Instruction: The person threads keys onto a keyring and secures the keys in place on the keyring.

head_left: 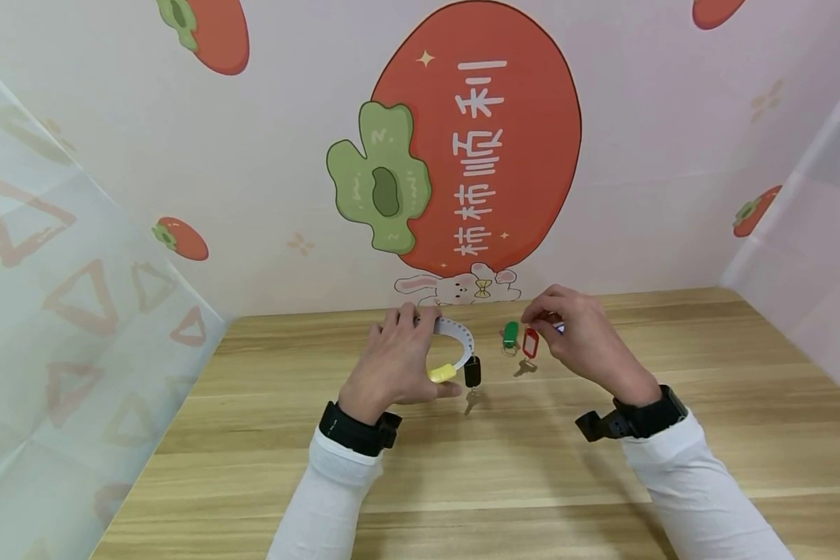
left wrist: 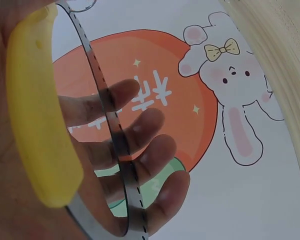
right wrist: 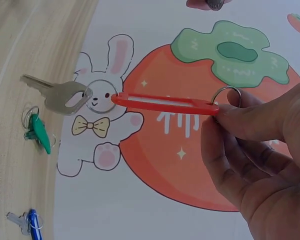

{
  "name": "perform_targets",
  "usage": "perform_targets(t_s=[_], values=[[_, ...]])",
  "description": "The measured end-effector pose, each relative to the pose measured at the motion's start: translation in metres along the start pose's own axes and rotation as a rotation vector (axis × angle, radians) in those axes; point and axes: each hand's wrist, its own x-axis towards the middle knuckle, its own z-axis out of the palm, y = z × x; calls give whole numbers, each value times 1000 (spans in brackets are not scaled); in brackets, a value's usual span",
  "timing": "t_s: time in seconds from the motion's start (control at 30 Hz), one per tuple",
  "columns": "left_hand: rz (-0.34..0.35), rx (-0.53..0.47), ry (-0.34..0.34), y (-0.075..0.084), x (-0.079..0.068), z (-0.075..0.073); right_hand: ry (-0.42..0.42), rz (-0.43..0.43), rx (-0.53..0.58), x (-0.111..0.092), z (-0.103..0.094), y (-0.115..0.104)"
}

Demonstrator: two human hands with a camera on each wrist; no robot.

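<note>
In the head view my left hand (head_left: 395, 354) holds a perforated metal band loop (head_left: 467, 340) with a yellow grip (head_left: 442, 373). The left wrist view shows that yellow grip (left wrist: 42, 110) along the palm, with bent fingers around the band. From the loop hangs a black key tag (head_left: 472, 372) with a key (head_left: 471, 400) below it. To the right, my right hand (head_left: 588, 334) pinches the small ring of a red key tag (right wrist: 165, 103) between thumb and forefinger. A metal key (right wrist: 57, 96) dangles from the tag's other end.
A green key tag (head_left: 510, 334) lies on the wooden table (head_left: 504, 482), near the back wall. Beyond my right hand lies a blue key tag (right wrist: 35, 226) with its key. Printed white sheets (head_left: 287, 155) stand at the back and both sides.
</note>
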Motion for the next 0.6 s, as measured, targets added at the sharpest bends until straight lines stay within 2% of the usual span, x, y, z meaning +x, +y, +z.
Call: perform_targets(t_s=[0.27, 0.43, 0.6], values=[[1, -3, -1, 0, 0, -1, -7, 24, 5, -1, 0, 0], [1, -5, -6, 1, 0, -1, 20, 10, -6, -1, 1, -1], [19, 44, 32, 1, 0, -1, 57, -9, -4, -1, 4, -1]])
